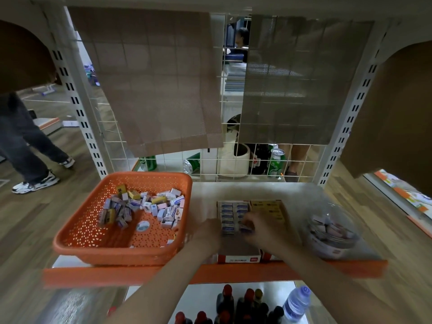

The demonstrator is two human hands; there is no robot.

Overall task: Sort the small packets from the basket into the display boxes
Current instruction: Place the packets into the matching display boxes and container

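Note:
An orange perforated basket (93,220) sits on the left of the shelf, with several small packets (149,204) piled inside. To its right stands a display box (236,258) with rows of blue-and-white packets (230,212), next to a box of yellow packets (268,208). My left hand (209,232) rests against the left edge of the blue rows; what its fingers do is hidden. My right hand (259,228) has its fingers curled over a small blue-and-white packet (245,228) at the near end of the rows.
A clear round jar (332,232) with several pinkish packets stands on the right of the shelf. The shelf's orange front edge (210,272) runs below. Dark bottles (236,305) and a water bottle (297,305) stand on the shelf underneath. A person's legs (30,150) are at left.

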